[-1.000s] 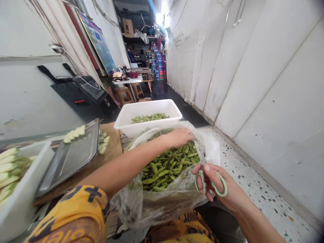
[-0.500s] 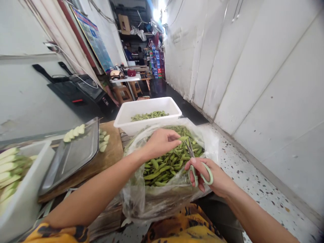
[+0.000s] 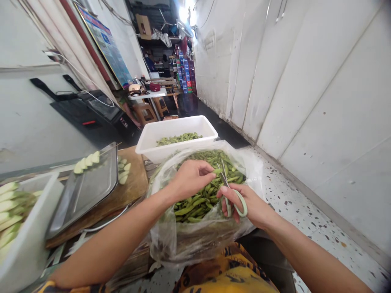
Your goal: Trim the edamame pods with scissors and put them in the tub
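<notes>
Between the thumb and fingers of my left hand [image 3: 193,177] is a green soybean pod [image 3: 217,171], held above the bag. My right hand [image 3: 241,199] is closed around the pale green handles of a pair of scissors [image 3: 225,181]. Their blades are spread and reach up to the end of the pod. Beneath both hands a clear plastic bag [image 3: 255,171] stands with its mouth folded wide. Many loose soybean pods [image 3: 195,205] fill it. Behind the bag, a white plastic tub [image 3: 177,151] contains a smaller heap of pods [image 3: 180,138].
At left a metal tray [image 3: 91,183] lies on a wooden board [image 3: 139,171], with skewered pale slices [image 3: 87,162] at its far end. A white bin [image 3: 45,203] of sliced vegetables stands nearest left. A white wall [image 3: 305,101] runs along the right.
My right hand and the scissors have moved a little left and up, and the blades have spread wider. The pod in my left hand is slightly lower.
</notes>
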### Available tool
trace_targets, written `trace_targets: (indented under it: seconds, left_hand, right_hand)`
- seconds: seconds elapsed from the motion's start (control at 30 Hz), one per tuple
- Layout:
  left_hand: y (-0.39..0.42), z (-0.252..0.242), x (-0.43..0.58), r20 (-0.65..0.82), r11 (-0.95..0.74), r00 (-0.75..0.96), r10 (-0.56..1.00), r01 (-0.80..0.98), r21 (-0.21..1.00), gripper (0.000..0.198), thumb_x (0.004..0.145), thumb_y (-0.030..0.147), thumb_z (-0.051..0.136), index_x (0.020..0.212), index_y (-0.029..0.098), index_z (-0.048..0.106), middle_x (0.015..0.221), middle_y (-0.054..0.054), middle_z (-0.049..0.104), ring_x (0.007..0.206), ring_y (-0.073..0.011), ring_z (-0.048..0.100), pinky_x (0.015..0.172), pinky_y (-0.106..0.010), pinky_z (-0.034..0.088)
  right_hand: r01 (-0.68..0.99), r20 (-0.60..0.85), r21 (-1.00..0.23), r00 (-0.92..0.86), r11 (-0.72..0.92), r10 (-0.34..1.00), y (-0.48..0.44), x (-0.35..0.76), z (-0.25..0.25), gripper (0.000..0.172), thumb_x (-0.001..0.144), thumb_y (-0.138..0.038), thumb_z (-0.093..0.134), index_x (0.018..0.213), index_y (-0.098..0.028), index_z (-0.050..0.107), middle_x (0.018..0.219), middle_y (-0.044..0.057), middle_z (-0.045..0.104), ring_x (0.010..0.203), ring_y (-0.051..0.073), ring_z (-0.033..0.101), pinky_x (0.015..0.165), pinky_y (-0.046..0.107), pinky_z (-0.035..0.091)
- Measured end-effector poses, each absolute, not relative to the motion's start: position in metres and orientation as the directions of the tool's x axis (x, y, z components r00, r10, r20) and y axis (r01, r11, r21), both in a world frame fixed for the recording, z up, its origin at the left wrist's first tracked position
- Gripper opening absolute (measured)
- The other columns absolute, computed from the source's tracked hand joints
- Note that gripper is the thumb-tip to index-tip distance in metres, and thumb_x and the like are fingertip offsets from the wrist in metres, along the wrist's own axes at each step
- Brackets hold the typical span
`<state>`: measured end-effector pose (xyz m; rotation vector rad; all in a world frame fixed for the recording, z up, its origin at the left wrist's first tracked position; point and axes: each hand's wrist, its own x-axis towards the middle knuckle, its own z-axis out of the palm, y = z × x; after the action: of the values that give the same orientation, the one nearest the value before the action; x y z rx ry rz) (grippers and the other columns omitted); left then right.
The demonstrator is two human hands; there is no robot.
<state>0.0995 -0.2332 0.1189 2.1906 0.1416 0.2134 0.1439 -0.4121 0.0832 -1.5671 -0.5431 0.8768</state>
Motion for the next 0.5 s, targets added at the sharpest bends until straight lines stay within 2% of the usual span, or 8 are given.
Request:
trace_targets:
  seconds: [0.17,0.3,0.4,0.5]
  left_hand:
    - [-0.2338,0.1165,0.0991,0.064,-0.529,0.981,0.184,0.044,0.847,0.011,0.069,0.027,0.067,0.072,0.017,0.072,0.058,0.000,0.063,0.054,-0.0123,0.052,0.050,-0.021,0.037]
    - [-0.2313,0.1164,0.1011,-0.006,-0.426,0.977,0.213,0.099,0.899,0.009,0.065,0.024,0.071,0.069,0.016,0.069,0.055,0.002,0.061,0.050,-0.0106,0.051,0.049,-0.021,0.036]
    - [-0.2294,0.1143,0.1028,-0.112,-0.131,0.961,0.251,0.148,0.980,0.019,0.065,0.026,0.075,0.073,0.015,0.061,0.059,0.003,0.061,0.051,-0.0102,0.057,0.051,-0.021,0.042]
    - [-0.2291,0.1106,0.1033,-0.180,0.167,0.957,0.227,0.144,0.975,0.032,0.064,0.029,0.078,0.075,0.015,0.052,0.067,0.002,0.063,0.069,-0.0152,0.068,0.065,-0.024,0.051]
  right_hand:
    - [-0.114,-0.227,-0.973,0.602,-0.199,0.765,-0.4110,0.1475,0.0815,0.048,0.078,-0.063,0.057,0.075,-0.015,0.060,0.048,-0.002,0.054,0.040,0.009,0.047,0.032,0.017,0.030]
    - [-0.174,-0.279,-0.960,0.615,-0.219,0.738,-0.4103,0.1496,0.0779,0.045,0.074,-0.060,0.064,0.067,-0.016,0.057,0.040,-0.005,0.047,0.033,0.006,0.039,0.031,0.016,0.021]
    - [-0.211,-0.282,-0.959,0.605,-0.191,0.745,-0.4104,0.1488,0.0776,0.048,0.073,-0.063,0.063,0.071,-0.016,0.058,0.045,-0.005,0.050,0.036,0.007,0.043,0.031,0.015,0.024]
    - [-0.237,-0.237,-0.964,0.579,-0.117,0.780,-0.4109,0.1467,0.0787,0.052,0.076,-0.067,0.057,0.080,-0.015,0.058,0.055,-0.001,0.056,0.047,0.011,0.053,0.032,0.017,0.034]
